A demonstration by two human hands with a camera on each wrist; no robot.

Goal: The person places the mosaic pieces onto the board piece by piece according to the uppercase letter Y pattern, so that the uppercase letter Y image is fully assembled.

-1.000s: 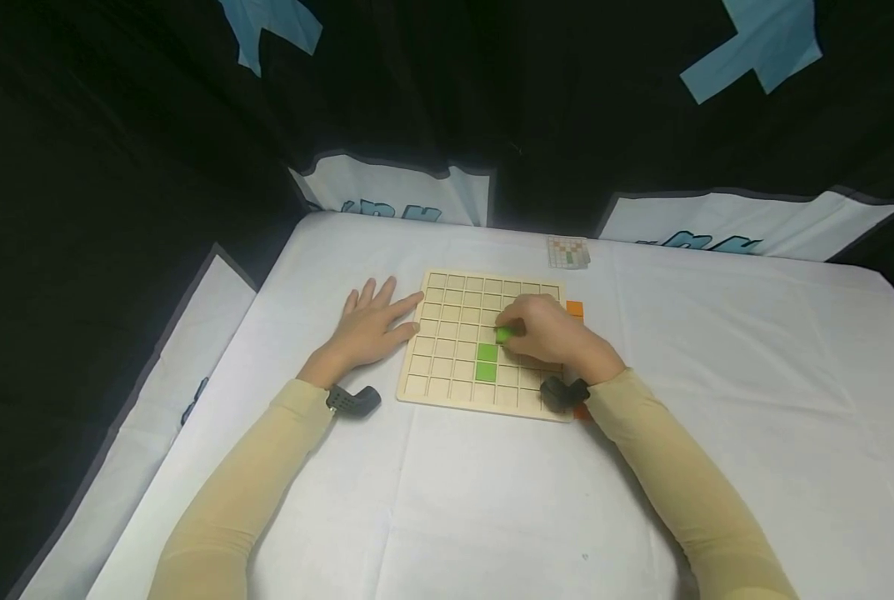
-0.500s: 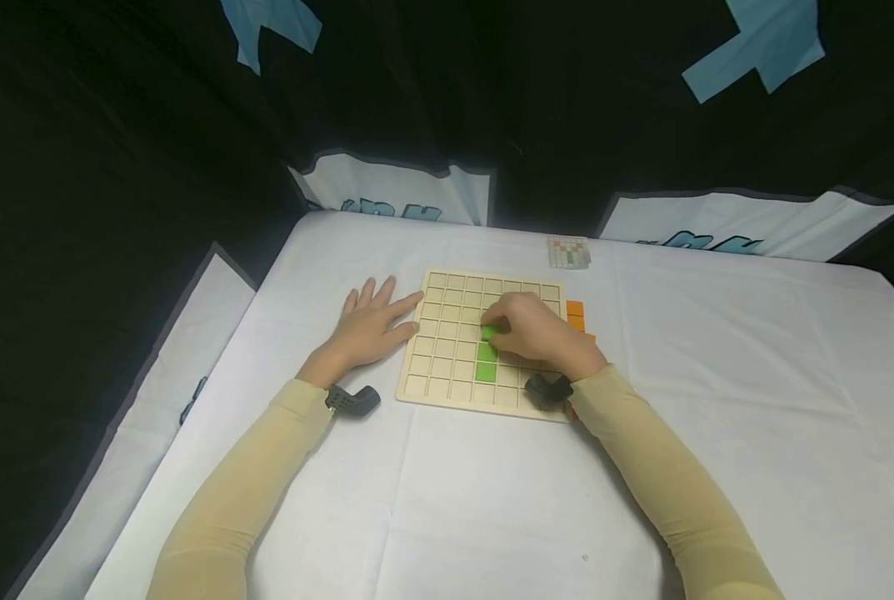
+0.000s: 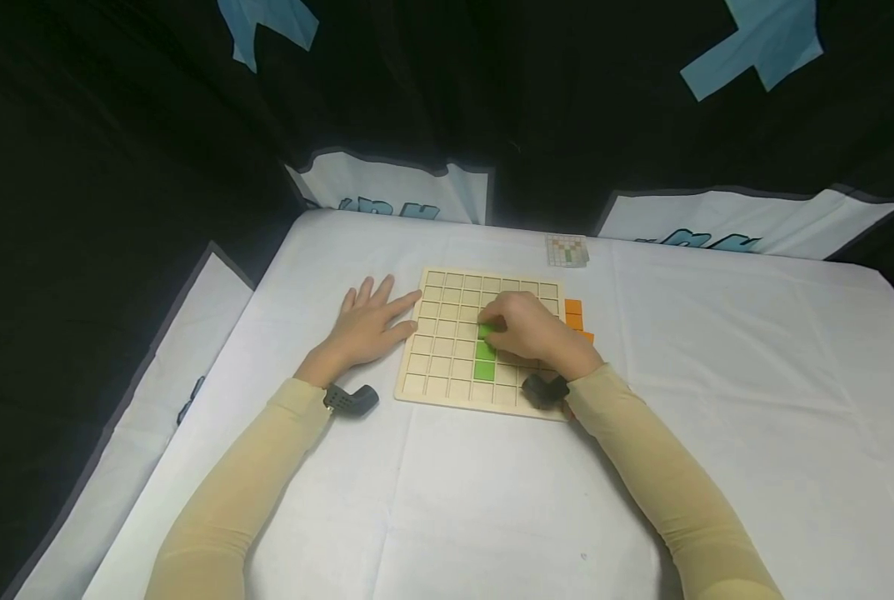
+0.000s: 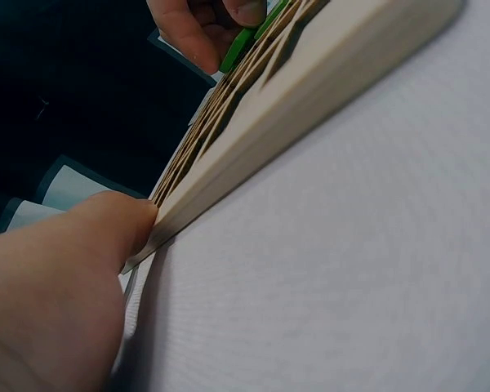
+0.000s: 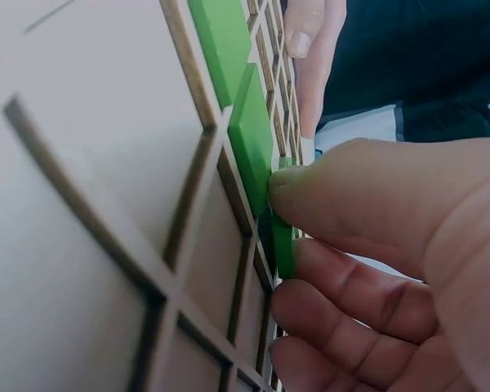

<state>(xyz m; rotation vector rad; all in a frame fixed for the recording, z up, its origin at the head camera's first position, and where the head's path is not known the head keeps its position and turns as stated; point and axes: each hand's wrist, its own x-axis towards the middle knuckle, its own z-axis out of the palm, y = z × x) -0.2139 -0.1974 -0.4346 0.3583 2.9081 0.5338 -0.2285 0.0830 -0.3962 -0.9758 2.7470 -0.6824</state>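
A pale wooden grid board (image 3: pixel 439 367) lies on the white-covered table. Two green square tiles (image 3: pixel 485 360) sit in its cells, one behind the other. Just beyond them my right hand (image 3: pixel 527 327) pinches a third green tile (image 5: pixel 284 245) between thumb and fingers, right at the cell in line with the other two. In the right wrist view that tile stands slightly tilted at the grid ribs. My left hand (image 3: pixel 367 325) lies spread flat on the cloth, its thumb and index fingertips touching the board's left edge.
Orange tiles (image 3: pixel 574 308) lie along the board's right side, some partly hidden by the right forearm. A small printed grid card (image 3: pixel 566 251) rests behind the board. Dark curtains (image 3: pixel 447 83) with blue tape rise past the table's far edge.
My right hand has shifted left over the board with the green tile, from the neighbouring column to the cell behind the two placed tiles. The left hand has stayed put.
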